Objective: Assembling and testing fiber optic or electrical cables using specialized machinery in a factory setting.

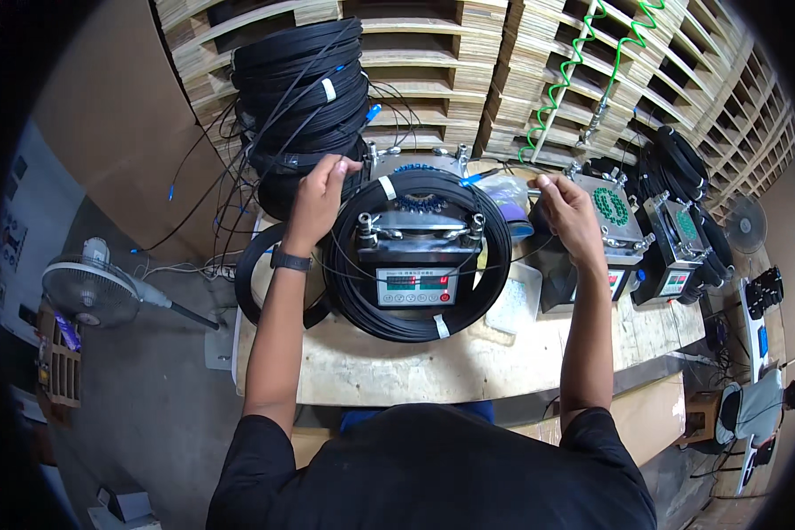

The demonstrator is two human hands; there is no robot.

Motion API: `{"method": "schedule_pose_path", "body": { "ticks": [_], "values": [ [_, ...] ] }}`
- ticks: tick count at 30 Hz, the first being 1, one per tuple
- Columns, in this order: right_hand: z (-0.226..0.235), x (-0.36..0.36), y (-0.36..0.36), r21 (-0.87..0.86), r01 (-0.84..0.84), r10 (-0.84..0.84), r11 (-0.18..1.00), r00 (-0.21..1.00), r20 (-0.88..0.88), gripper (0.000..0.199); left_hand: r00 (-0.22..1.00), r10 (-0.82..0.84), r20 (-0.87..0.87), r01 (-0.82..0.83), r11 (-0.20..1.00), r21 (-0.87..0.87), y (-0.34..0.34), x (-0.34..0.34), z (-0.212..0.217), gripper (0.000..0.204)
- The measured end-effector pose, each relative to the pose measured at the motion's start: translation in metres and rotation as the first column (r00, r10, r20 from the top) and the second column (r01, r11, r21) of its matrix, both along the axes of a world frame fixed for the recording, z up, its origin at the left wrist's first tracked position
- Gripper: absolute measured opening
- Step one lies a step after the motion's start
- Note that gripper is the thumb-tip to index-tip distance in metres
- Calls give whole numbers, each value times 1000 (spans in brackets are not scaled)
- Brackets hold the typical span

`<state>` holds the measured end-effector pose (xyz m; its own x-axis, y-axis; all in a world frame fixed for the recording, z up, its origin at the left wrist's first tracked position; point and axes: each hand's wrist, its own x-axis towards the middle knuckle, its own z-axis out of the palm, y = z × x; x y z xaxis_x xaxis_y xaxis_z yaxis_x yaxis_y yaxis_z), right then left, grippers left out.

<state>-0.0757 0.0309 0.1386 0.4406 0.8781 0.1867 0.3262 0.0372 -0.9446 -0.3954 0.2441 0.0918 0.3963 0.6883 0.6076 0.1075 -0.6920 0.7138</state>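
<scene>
A coil of black cable [344, 305], bound with white bands, rests around a metal-topped machine [415, 249] with a lit red and green display. My left hand [321, 196] is raised at the coil's upper left, thumb and fingers pinched together; what they hold, if anything, I cannot make out. On the right, my right hand [567, 212] pinches a thin black cable beside the machine, above the table. A blue connector [473, 179] lies over the coil's upper right edge, a dark lead running from it toward my right hand. A thin loose loop of cable hangs across the machine's front.
A tall stack of black cable coils [300, 106] stands behind on the left, loose ends dangling. To the right are two more machines [611, 212] with green rings on top. A standing fan [93, 287] is at left; a seated person [755, 406] is far right.
</scene>
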Motion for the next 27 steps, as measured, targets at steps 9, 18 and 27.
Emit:
{"method": "schedule_pose_path", "body": {
  "ticks": [9,18,27],
  "values": [
    [9,-8,62,-11,208,-184,978,888,421,32,958,249,-141,-240,968,74,-32,42,-24,23],
    [3,-7,109,-88,55,23,995,709,705,22,984,176,-12,-176,984,9,-31,36,-29,22],
    [3,-21,168,-275,-89,275,957,574,772,21,983,171,-60,-171,985,-3,-26,39,-26,21]
  ]
}}
